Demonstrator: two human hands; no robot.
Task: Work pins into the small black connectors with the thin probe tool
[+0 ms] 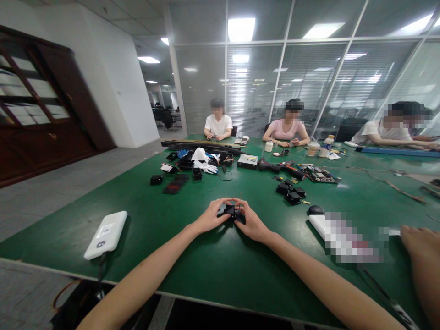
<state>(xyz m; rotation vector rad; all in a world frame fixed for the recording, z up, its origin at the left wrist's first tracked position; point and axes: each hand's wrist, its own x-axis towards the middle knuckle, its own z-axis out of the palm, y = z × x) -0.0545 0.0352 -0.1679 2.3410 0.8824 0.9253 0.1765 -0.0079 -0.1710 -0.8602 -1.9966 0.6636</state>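
Both hands meet over the green table (192, 275), around a small black box-like part (229, 210). My left hand (212, 216) grips its left side, thumb in front and fingers curled over the back. On the other side, my right hand (251, 222) has thumb and fingers closed at the part's right edge, where something dark and small shows between them, too small to name. Several similar black boxes (293, 197) lie farther back to the right.
A white power bank (106, 234) with a cable lies left, a black mouse (316, 210) right. Another person's arm (421, 256) rests at the right edge. Gloves (208, 167), a metal drive (247, 161) and a circuit board (319, 174) lie beyond my hands. Several people sit across.
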